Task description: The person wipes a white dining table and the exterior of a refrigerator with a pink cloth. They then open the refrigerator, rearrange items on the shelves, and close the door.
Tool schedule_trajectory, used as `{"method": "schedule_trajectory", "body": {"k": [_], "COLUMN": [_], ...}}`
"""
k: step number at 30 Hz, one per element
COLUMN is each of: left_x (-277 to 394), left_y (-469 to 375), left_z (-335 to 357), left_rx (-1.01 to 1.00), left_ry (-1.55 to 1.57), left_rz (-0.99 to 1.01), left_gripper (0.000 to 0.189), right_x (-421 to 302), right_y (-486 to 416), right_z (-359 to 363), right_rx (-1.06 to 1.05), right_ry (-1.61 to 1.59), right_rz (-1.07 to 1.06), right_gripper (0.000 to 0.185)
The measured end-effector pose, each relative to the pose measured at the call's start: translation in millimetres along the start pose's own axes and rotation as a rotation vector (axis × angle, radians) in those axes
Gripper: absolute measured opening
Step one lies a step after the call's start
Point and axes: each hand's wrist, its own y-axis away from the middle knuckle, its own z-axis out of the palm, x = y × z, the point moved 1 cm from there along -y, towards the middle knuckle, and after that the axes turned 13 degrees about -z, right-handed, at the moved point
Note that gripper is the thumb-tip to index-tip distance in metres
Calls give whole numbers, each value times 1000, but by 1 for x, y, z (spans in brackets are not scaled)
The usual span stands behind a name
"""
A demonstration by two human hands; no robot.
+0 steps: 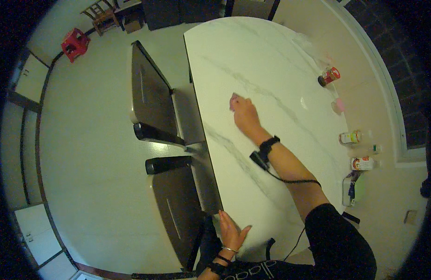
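My right hand (246, 113) is out over the middle of the white marble-patterned table (271, 63), closed on a bunched pink cloth (233, 101) near the tabletop. A black strap with a small black device and a cable is on that wrist. At the near edge of the table, my left hand (231, 231) rests with its fingers apart and holds nothing. That wrist carries a bracelet and black bands.
Along the wall side stand a red-lidded jar (329, 77), a pink item (338, 105), a bottle (350, 137), a labelled bottle (362, 163) and a clear container (348, 190). Two chairs (152, 94) line the left edge. A red stool (75, 44) stands far off.
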Motion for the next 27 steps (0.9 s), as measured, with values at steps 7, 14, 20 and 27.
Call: {"method": "schedule_trajectory", "body": {"k": [7, 14, 20, 27], "left_x": [-9, -16, -17, -15], "left_y": [-4, -2, 4, 1], "left_z": [-12, -19, -15, -14], "left_rx": [-109, -163, -152, -168], "left_ry": [-15, -65, -11, -16], "left_rz": [92, 116, 116, 83], "left_gripper": [109, 105, 106, 107], "right_x": [-100, -36, -89, -29], "right_y": [136, 11, 95, 1], "right_z": [-28, -11, -26, -8], "right_rx": [-41, 160, -13, 9], "right_ry": [-141, 128, 14, 163], "right_rz": [-377, -210, -316, -164], "right_gripper": [19, 11, 22, 16]}}
